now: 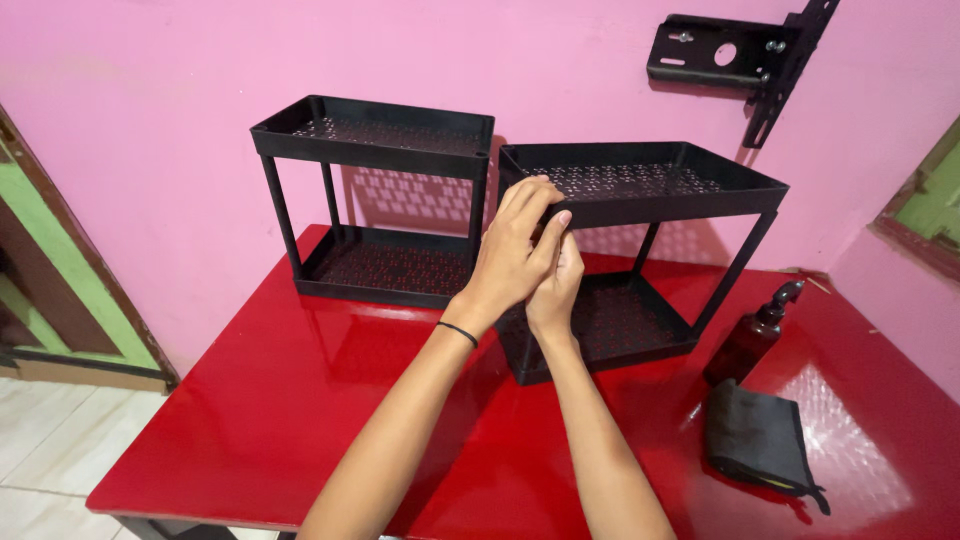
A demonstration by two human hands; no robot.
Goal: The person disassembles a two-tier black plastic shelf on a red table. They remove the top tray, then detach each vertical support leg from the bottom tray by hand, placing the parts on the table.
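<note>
Two black two-tier racks with perforated trays stand on a red table [300,420]. The left rack [385,150] stands upright near the wall. The right rack [660,190] leans, with its posts slanted. My left hand [515,250], with a black band on its wrist, lies over the near left corner of the right rack's upper tray, fingers curled on the rim. My right hand [556,290] is tucked under and behind the left one at the same corner, where the corner post is hidden. Its grip is mostly covered.
A dark brown pump bottle [752,340] stands to the right of the right rack, and a folded black cloth [755,440] lies in front of it. A black metal bracket [735,55] hangs on the pink wall. The table's front edge is close to me.
</note>
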